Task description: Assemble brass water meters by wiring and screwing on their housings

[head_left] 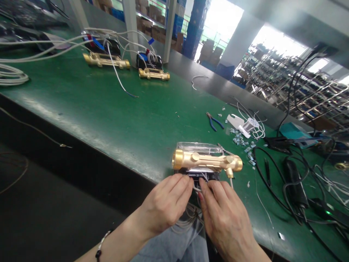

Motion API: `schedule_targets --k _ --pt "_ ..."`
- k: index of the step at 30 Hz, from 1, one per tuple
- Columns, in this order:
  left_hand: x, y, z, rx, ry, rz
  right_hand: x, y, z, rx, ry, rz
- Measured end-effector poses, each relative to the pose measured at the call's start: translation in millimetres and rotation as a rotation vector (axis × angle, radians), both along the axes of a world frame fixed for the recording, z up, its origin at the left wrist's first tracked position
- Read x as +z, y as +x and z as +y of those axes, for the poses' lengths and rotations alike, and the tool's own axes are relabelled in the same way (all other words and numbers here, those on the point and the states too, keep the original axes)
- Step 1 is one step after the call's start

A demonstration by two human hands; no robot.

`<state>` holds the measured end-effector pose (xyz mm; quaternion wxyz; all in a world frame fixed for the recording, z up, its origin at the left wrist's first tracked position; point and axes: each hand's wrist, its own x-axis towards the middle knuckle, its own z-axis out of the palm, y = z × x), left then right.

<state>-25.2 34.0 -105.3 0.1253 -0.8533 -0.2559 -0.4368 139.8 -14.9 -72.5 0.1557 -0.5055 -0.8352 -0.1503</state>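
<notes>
A brass meter body (207, 161) with a threaded left end lies along the bench edge, a clear plastic cover (200, 147) behind it. On its near side is a black housing (211, 176) with thin wires. My left hand (170, 198) has its fingers pressed together at the left of this housing. My right hand (225, 209) is closed at its right part, thumb and fingers around grey cable by the housing. Both fingertips sit close together, and what they pinch is mostly hidden. Coiled grey cable (188, 218) hangs below the hands over the lap.
Two more brass meters (107, 61) with cables stand at the back left of the green bench (131, 116). Blue-handled cutters (214, 122) lie mid-bench near scattered small clear pieces (240, 138). A black tool (294, 182) and tangled cords cover the right side.
</notes>
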Motion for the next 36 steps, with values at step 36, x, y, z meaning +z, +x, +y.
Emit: schedule_targets --k 36 --pt "-16.8 0.5 -26.1 0.085 -0.202 0.100 -14.2 -5.7 -10.0 -0.118 0.064 -0.034"
